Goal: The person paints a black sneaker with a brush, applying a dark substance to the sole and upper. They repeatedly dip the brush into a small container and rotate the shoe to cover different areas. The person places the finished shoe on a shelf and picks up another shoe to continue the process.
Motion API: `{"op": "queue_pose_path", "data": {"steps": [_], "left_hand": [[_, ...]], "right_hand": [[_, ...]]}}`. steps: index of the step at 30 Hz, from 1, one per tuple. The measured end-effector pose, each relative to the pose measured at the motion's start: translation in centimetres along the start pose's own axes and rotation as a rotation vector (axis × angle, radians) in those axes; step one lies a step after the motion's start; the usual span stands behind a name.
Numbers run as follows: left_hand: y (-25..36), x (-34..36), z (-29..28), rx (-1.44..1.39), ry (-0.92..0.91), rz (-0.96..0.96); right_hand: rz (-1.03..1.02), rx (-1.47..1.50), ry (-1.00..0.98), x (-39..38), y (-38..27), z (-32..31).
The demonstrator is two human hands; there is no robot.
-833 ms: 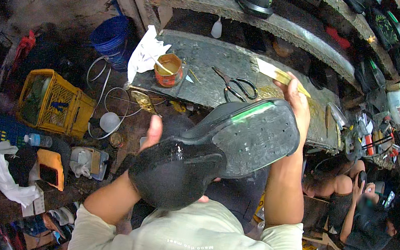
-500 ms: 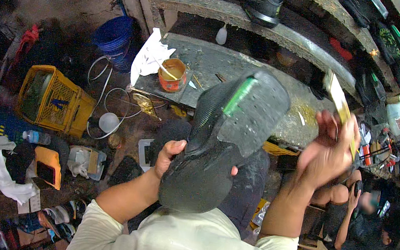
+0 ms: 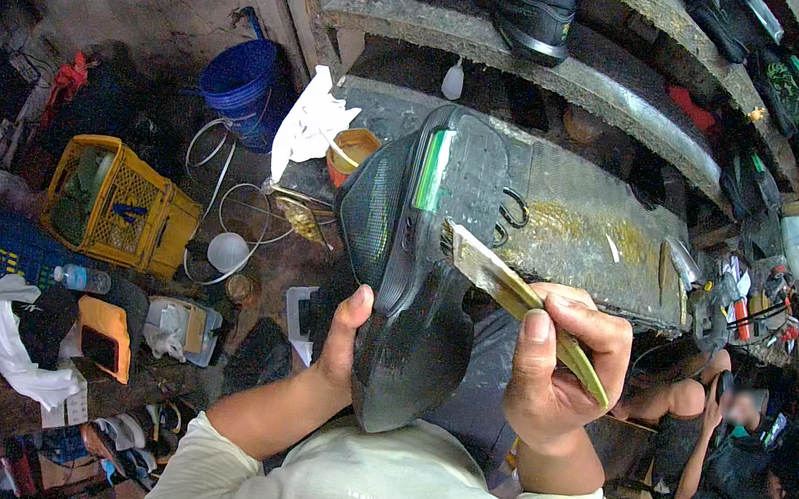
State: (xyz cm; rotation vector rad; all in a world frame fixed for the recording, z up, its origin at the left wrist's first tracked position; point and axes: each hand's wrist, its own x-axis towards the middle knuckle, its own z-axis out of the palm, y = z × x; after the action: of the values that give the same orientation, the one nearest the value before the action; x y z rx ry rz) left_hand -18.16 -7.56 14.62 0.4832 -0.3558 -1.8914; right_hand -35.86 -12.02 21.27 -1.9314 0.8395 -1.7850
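A black shoe (image 3: 414, 327) with mesh sides and a bright green strip is tilted in front of me, its underside facing up and toward the right. My left hand (image 3: 343, 338) grips it around the lower end, thumb along the near left side; the other fingers are hidden behind it. In my right hand (image 3: 565, 372) is a flat brush (image 3: 506, 284), pinched by its stained wooden handle between thumb and fingers. The brush's bristle end meets the shoe's underside just below the green strip. Beyond the shoe, partly covered by it, stands an orange can (image 3: 342, 166) with a stick in it.
A stained workbench (image 3: 586, 209) holds a white cloth (image 3: 310, 127) and black-handled scissors (image 3: 515, 216). Shelves (image 3: 592, 88) with shoes rise behind. At left are a blue bucket (image 3: 240, 77) and a yellow crate (image 3: 112, 207). Another person (image 3: 727, 444) sits at right.
My right hand has brought the brush down and left, from beside the shoe onto its underside. The shoe has turned more upright, showing more of its mesh side.
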Motion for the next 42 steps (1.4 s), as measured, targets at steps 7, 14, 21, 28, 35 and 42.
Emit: {"op": "queue_pose_path", "data": {"steps": [7,14,21,28,35,42], "left_hand": [[0.1,-0.2,0.7,0.024,-0.046,0.027],[0.3,-0.2,0.3,0.098,0.019,0.102],[0.2,-0.3,0.5,0.041,0.024,0.073],[0.4,-0.6,1.1,0.038,-0.036,0.021],[0.5,-0.6,1.5,0.074,-0.027,0.067],[0.6,-0.5,0.8,0.231,-0.025,-0.026]], "right_hand": [[-0.059,-0.006,-0.037,0.7,0.2,0.6],[0.020,-0.056,-0.094,1.4,-0.9,-0.2],[0.036,0.002,-0.159,1.6,-1.0,-0.8],[0.051,0.038,-0.071,1.6,-1.3,-1.2],[0.026,-0.003,-0.106,1.9,-1.2,-1.3],[0.138,-0.087,-0.134,1.8,-1.5,-2.0]]}}
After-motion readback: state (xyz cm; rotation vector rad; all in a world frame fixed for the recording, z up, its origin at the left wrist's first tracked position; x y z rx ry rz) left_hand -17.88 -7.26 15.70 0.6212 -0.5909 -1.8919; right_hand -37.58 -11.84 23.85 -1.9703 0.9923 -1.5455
